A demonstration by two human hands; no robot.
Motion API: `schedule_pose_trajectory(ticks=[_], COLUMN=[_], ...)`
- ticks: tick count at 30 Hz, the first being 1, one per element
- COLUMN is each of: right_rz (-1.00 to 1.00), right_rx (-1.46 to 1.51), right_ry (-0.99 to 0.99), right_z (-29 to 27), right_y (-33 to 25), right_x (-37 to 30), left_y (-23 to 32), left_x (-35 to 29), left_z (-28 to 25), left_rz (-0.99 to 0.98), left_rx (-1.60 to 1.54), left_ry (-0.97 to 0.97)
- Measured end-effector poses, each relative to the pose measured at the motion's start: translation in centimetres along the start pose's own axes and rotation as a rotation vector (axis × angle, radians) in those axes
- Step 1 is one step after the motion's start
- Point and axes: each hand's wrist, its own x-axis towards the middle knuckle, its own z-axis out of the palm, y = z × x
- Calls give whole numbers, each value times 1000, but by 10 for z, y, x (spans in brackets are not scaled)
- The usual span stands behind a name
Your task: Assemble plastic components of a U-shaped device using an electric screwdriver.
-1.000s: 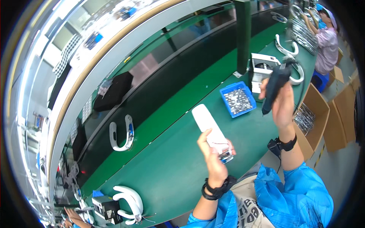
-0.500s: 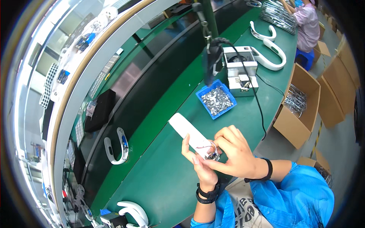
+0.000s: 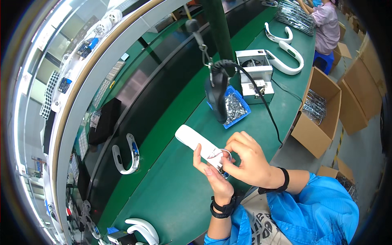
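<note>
My left hand (image 3: 217,181) is wrapped round a long white plastic housing (image 3: 195,138), which slants up to the left above the green bench. At the housing's near end sit thin wires and a small dark circuit part (image 3: 223,172). My right hand (image 3: 252,163) is closed at that same end, its thumb and fingertips pinched beside a looped wire (image 3: 227,152). What exactly lies between those fingertips is too small to make out.
Over the bench hangs a black electric screwdriver (image 3: 216,96), partly covering a blue tray (image 3: 244,115) of small metal pieces. Behind it stands a screw feeder (image 3: 256,69). White curved housings (image 3: 289,61) lie around; cardboard boxes (image 3: 314,136) stand at right. A co-worker (image 3: 326,28) sits farther off.
The hanging screwdriver has swung lower and now overlaps the blue tray. The white housing has shifted slightly left, and my right fingers have moved a little at its wired end.
</note>
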Motion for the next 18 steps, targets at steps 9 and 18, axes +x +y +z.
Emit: schedule_pose_trajectory(ticks=[9,18], right_rz=[-199,-363], right_rx=[124,96], right_ry=[91,-245], right_z=[-9,-19], right_y=[4,7], right_x=[-8,-4], left_y=[-5,16], left_x=[3,11], left_z=[-8,-11], left_rz=[-2,-77], left_rx=[-18,-82], left_ry=[33,18])
